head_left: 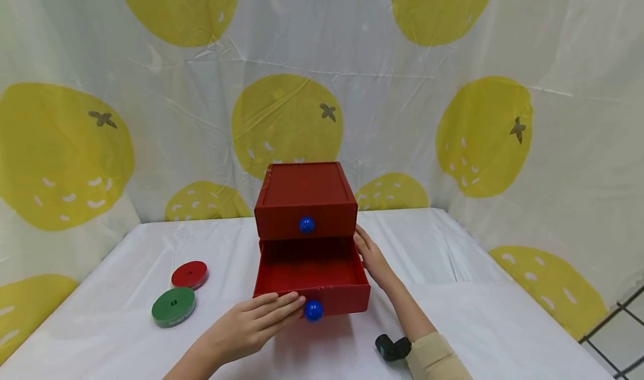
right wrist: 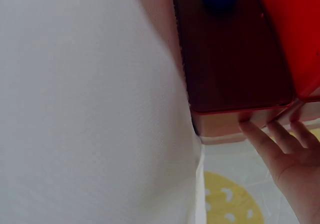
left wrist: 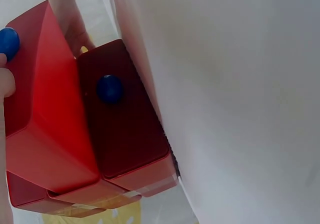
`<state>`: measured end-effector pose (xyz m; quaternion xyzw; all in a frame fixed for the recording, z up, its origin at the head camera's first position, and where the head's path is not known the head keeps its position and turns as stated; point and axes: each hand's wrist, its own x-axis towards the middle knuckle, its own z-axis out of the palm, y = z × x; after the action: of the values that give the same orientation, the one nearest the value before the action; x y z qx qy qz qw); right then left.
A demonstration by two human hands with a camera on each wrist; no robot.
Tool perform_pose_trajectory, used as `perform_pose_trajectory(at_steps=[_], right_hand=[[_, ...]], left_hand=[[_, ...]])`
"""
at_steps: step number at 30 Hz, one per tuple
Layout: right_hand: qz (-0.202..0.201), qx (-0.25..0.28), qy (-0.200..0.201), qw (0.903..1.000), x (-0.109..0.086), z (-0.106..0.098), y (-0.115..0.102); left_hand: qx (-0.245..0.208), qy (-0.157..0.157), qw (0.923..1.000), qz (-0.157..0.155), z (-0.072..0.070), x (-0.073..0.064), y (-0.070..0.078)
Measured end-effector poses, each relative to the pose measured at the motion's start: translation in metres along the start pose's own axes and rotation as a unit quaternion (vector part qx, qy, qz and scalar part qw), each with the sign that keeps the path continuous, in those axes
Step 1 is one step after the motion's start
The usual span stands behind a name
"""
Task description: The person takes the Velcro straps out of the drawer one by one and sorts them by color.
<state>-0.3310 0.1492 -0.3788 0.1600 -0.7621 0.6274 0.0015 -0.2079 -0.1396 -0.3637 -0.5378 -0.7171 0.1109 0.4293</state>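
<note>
A red drawer cabinet [head_left: 307, 184] stands on the table, its top drawer pushed in. Below it, the middle drawer [head_left: 347, 300] is pulled out toward me, with a blue knob [head_left: 313, 310] on its front. My left hand [head_left: 249, 324] lies with straight fingers against the drawer front, left of the knob. On the cabinet's right side rests my right hand [head_left: 369, 254], its fingertips touching the side wall in the right wrist view. A closed bottom drawer [left wrist: 130, 129] shows in the left wrist view, hidden from the head view.
Left of the cabinet lie a red roll [head_left: 190, 274] and a green roll [head_left: 173, 306], side by side on the white tablecloth [head_left: 126, 279]. A small black elbow-shaped piece [head_left: 392, 348] is beside my right forearm. Behind hangs a curtain [head_left: 382, 100] with yellow fruit prints.
</note>
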Motion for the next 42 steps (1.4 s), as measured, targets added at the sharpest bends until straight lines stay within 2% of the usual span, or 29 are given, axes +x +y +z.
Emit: perform_pose_trajectory(at_steps=[4, 10, 20, 27, 42], right_hand=[[0.004, 0.003, 0.004, 1.0000, 0.0012, -0.0008, -0.0015], [0.007, 0.030, 0.003, 0.9995, 0.0004, 0.0006, -0.0015], [-0.048, 0.013, 0.002, 0.9988, -0.0025, 0.0019, 0.0030], [0.002, 0.030, 0.008, 0.9995, -0.0009, 0.0020, -0.0001], [0.005, 0.033, 0.005, 0.9994, -0.0014, 0.0011, -0.0005]], left_hand=[[0.004, -0.016, 0.9999, 0.003, 0.0010, 0.0009, -0.0039], [-0.004, -0.014, 0.9998, -0.013, 0.0068, -0.0015, -0.0075], [-0.012, -0.014, 0.9996, -0.021, 0.0082, -0.0012, -0.0067], [-0.007, -0.011, 0.9997, -0.020, 0.0079, 0.0006, -0.0087], [0.002, -0.010, 0.9997, -0.022, 0.0071, 0.0022, -0.0093]])
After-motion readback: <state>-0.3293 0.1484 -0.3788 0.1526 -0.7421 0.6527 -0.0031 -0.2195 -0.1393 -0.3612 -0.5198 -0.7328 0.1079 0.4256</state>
